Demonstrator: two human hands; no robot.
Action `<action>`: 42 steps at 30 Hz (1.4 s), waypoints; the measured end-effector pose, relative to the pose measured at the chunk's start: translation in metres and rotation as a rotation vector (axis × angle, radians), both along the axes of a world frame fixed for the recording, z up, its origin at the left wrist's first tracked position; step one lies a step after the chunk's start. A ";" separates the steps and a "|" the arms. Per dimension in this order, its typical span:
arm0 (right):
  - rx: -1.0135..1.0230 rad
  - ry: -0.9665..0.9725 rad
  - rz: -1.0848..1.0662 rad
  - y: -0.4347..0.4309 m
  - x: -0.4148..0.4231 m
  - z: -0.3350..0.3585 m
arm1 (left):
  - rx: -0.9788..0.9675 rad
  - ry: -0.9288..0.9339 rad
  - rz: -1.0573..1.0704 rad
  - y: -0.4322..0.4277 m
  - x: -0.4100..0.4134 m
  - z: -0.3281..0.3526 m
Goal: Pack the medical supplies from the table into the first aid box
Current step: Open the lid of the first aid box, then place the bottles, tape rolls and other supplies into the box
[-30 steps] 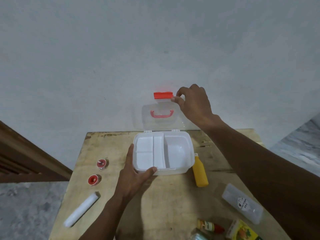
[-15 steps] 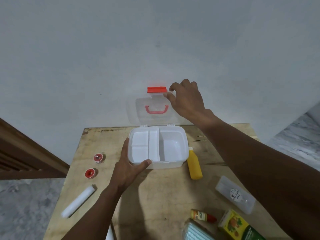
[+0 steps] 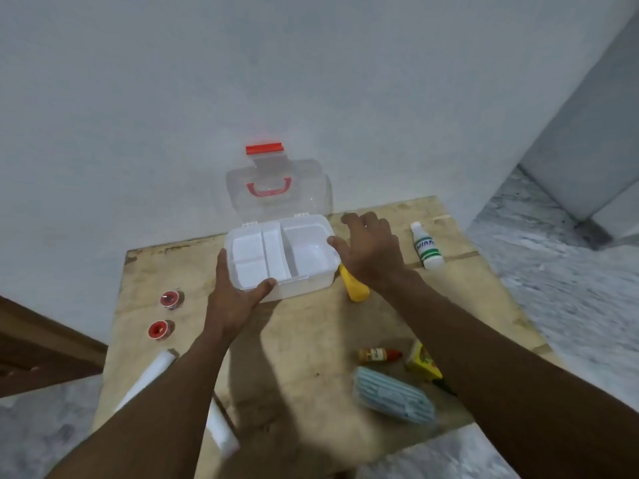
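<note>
The white first aid box [image 3: 304, 288] stands open at the back of the wooden table [image 3: 304, 344], its compartments empty. Its clear lid [image 3: 307, 198], with a red handle and red latch [image 3: 264, 148], leans against the wall. My left hand [image 3: 235, 299] grips the box's front left corner, thumb on the rim. My right hand [image 3: 370, 250] hovers at the box's right side with loose fingers, its thumb touching the rim. A yellow bottle [image 3: 356, 292] lies partly under that wrist.
Left of the box lie two red tape rolls [image 3: 171, 299] [image 3: 159, 329] and a white roll [image 3: 148, 378]. On the right are a white bottle [image 3: 427, 247], a small red-capped bottle [image 3: 378, 355], a yellow carton [image 3: 422, 363] and a blue mask pack [image 3: 392, 395].
My right hand has let go of the lid and come down to the box's right rim. The lid stays open against the wall. My left hand keeps its hold.
</note>
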State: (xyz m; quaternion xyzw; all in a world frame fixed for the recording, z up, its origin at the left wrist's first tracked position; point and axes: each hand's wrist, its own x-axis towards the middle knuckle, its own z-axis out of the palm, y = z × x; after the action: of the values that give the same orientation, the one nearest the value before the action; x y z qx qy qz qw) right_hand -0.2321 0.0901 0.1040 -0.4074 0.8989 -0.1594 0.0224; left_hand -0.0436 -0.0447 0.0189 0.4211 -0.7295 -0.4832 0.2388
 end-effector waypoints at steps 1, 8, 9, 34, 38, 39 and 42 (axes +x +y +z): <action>0.003 0.022 -0.018 0.012 0.005 -0.009 | -0.003 0.011 0.000 0.000 0.000 0.000; 0.280 -0.113 -0.140 0.094 0.031 -0.042 | -0.005 -0.011 -0.025 -0.001 0.005 -0.003; 0.312 -0.118 -0.146 0.103 0.033 -0.045 | -0.001 -0.023 -0.025 -0.002 0.005 -0.003; 0.489 -0.044 -0.217 0.119 0.020 -0.022 | 0.015 -0.025 -0.016 -0.001 0.004 -0.004; 0.363 -0.075 -0.160 0.081 0.011 0.011 | 0.012 0.002 -0.018 0.001 0.004 -0.001; 0.332 -0.090 -0.139 0.071 0.010 0.018 | 0.011 0.011 -0.019 0.001 0.004 -0.002; 0.265 -0.085 -0.058 0.040 0.005 0.030 | 0.016 0.000 -0.007 0.000 0.003 -0.003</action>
State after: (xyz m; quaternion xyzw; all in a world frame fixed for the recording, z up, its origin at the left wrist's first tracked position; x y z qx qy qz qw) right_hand -0.2274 0.1302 0.1335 -0.3675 0.9218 -0.0571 0.1095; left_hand -0.0402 -0.0452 0.0163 0.4204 -0.7272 -0.4898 0.2336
